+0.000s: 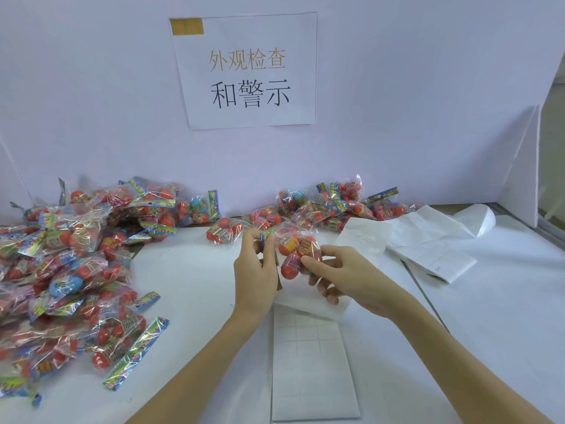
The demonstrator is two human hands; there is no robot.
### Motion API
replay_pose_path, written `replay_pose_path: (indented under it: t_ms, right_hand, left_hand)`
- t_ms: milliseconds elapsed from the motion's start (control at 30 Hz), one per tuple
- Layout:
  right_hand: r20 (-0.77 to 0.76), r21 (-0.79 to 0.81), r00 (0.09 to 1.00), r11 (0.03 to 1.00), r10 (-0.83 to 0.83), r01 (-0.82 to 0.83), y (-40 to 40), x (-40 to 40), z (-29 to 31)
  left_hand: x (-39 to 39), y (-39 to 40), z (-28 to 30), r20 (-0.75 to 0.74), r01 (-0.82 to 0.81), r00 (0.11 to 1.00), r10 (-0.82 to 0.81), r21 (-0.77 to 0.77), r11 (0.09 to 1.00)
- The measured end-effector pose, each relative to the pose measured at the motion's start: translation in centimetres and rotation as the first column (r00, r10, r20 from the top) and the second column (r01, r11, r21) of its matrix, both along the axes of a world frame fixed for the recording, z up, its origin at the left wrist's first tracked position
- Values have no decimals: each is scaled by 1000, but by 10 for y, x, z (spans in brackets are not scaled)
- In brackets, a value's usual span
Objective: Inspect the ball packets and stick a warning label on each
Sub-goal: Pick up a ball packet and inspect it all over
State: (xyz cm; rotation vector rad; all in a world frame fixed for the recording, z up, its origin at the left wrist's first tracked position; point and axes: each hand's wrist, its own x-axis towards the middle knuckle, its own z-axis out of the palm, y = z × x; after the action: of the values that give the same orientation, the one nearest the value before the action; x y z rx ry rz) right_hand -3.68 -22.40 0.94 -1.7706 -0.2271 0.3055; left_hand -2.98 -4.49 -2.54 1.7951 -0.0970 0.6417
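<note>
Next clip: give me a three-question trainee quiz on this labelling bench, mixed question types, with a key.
1. True or false: both hands grip the held packet.
2. The label sheet lies: A) on the big pile; B) on the table below the hands; C) taped to the back wall.
3. Fill in: the largest heap of packets lies to the person's ____.

Key: 1 true, left hand and right hand both hold it; 2 B; 3 left.

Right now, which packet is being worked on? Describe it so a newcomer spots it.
Start at the paper sign on the back wall and drop straight down to the table. There the left hand and right hand hold one clear packet of red balls. It alone is lifted off the table.
</note>
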Motion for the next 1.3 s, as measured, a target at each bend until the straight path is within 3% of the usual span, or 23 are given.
replay_pose_path:
  t_ms: [200,467,633,733,867,967,1133,1300]
  right_hand:
    - [7,152,983,971,183,-182,-11,0,0]
    - [6,167,971,957,241,-239,-18,2,4]
    - [85,69,977,977,196,-202,-20,3,5]
    - [88,3,983,986,164,-164,-21,5,3]
    - [103,-40,989,994,102,-98,-18,9,5]
    - [109,-13,993,999,38,-37,-16,10,4]
    - [201,93,974,992,-106,89,-16,12,0]
    - [302,127,933,978,-198,167,-12,11,-1]
  left_hand:
    - [3,6,3,48,-10,999,9,18,1000]
    - [5,13,13,73,36,996,-44,113,993]
    - [3,14,12,-61,80,995,-74,93,992]
    - [1,18,18,-184,246,953,-242,0,969]
    - [0,22,29,-222,433,863,-454,-138,891]
    - [0,18,27,-232,394,878,-420,-152,907]
    - [0,15,27,-260,284,894,-366,-303,910]
    - [-3,15,33,-290,313,827,-482,-474,823]
